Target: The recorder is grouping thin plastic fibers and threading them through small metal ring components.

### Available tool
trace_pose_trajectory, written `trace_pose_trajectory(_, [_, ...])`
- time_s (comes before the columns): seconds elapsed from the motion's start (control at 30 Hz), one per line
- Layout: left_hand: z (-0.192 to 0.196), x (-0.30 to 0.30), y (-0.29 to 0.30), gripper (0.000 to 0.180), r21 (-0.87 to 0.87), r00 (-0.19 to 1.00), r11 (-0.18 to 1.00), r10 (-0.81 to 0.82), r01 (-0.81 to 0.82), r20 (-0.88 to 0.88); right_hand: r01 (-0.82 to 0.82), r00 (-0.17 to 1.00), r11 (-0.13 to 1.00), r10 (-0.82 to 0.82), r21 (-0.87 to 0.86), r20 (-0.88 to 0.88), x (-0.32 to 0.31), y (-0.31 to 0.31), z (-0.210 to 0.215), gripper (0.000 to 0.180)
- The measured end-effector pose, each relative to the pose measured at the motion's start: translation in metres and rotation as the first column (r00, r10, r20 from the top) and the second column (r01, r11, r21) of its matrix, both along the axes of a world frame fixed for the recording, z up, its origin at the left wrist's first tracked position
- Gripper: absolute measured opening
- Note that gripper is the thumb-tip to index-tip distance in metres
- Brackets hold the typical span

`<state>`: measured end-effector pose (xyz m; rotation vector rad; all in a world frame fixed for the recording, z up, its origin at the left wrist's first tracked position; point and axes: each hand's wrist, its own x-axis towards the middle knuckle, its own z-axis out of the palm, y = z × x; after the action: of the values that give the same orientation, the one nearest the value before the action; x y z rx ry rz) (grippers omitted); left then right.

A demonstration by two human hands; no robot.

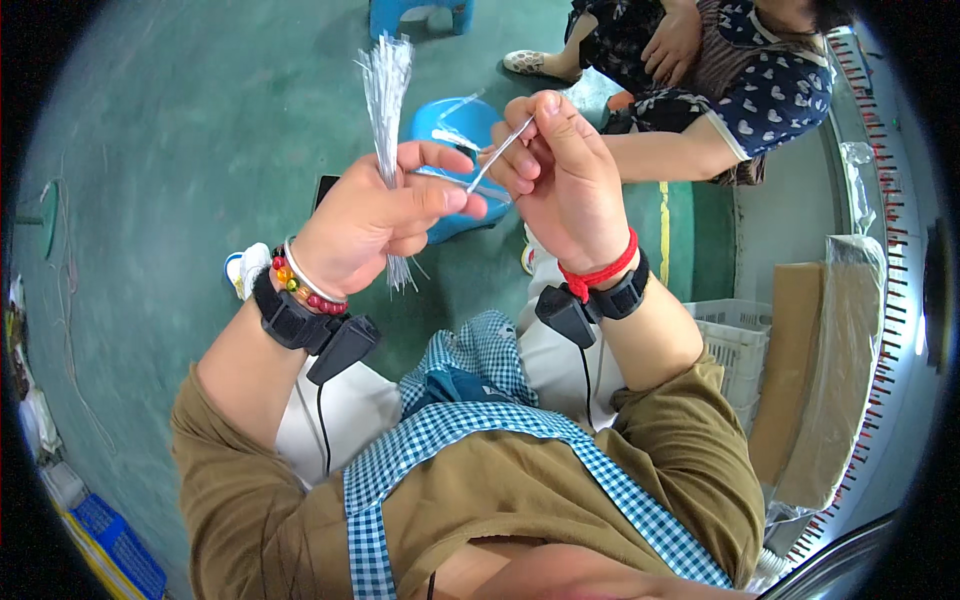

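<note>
My left hand [375, 205] is closed round a bundle of thin silvery-white wire ties [385, 110], whose tips fan out above and poke out below the palm. Between that hand's thumb and index finger is one end of a short pale strand [497, 155]. My right hand [565, 170] pinches the strand's other end between thumb and index finger, so it slants up to the right between both hands. Behind it stands a blue plastic stool [450, 120] with more pale strands [455, 135] lying on its top.
Another person [720, 100] sits at the upper right, one hand near their lap. A second blue stool [420, 15] stands at the top. White plastic crates [735, 340] and cardboard [790, 370] line the right side. Blue and yellow sacks [115, 540] lie at the lower left.
</note>
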<state>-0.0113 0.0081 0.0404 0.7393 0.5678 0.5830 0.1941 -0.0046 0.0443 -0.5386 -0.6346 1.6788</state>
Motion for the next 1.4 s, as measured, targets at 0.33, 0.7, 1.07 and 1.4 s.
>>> trace_pose_trajectory(0.33, [-0.002,-0.001,0.0,0.026,-0.022,0.999,0.999,0.026,-0.026,0.02,-0.005,1.0,1.0,0.006,-0.013,0.029,0.005,-0.002,0.012,0.026])
trace_pose_trajectory(0.7, [-0.007,0.001,-0.003,0.02,-0.11,0.994,0.993,0.045,-0.033,0.105,0.028,0.996,1.0,-0.029,0.005,0.08,0.004,-0.001,0.009,0.021])
trace_pose_trajectory(1.07, [-0.01,0.001,-0.007,0.012,-0.084,0.994,0.993,-0.074,0.08,0.082,0.043,0.996,0.999,-0.043,0.003,0.082,0.003,-0.002,0.008,0.015])
trace_pose_trajectory(1.4, [-0.004,0.02,-0.012,0.015,0.884,0.744,0.46,0.619,-0.085,-0.251,0.186,0.981,0.963,-0.173,-0.196,0.085,-0.006,0.003,-0.002,0.011])
